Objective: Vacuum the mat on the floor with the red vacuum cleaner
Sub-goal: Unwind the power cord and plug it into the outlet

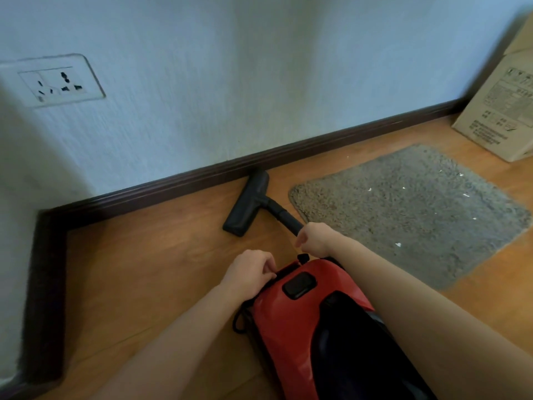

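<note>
The red vacuum cleaner point(305, 321) lies on the wooden floor in front of me, with a black button on top. My left hand point(249, 271) grips the front edge of its red body. My right hand point(314, 238) is curled round the black tube point(284, 216) just above the body. The black floor nozzle point(248, 203) rests on the bare floor by the skirting board, left of the mat. The grey shaggy mat point(409, 209) lies to the right, dotted with several small white scraps.
A white wall with a dark skirting board point(173, 184) runs behind the nozzle. A wall socket point(54, 82) sits at upper left. A cardboard box point(501, 105) stands beyond the mat at the right. A black cord loops point(238, 321) beside the vacuum's left side.
</note>
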Tool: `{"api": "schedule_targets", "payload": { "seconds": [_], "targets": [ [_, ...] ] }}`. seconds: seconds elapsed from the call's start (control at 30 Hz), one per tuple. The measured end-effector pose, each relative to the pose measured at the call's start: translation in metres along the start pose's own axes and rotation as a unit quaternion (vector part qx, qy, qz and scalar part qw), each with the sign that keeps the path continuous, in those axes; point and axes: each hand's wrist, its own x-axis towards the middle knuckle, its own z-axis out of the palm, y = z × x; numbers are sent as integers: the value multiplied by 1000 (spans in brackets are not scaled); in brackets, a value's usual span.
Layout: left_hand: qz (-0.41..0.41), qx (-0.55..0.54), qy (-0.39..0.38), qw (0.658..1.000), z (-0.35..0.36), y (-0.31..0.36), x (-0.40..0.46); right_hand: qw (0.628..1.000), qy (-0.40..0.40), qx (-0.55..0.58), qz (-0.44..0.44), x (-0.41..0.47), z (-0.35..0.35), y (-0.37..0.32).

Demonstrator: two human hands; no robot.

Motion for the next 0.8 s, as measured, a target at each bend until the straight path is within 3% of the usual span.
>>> {"api": "schedule_targets", "payload": {
  "seconds": [0.5, 0.8],
  "targets": [
    [45, -1, 73, 996, 17, 0, -7, 998, -26, -12, -60, 31, 22, 29],
    [61, -16, 85, 994, 18, -2, -12, 989, -93, -66, -97, 31, 18, 24]
  ]
}}
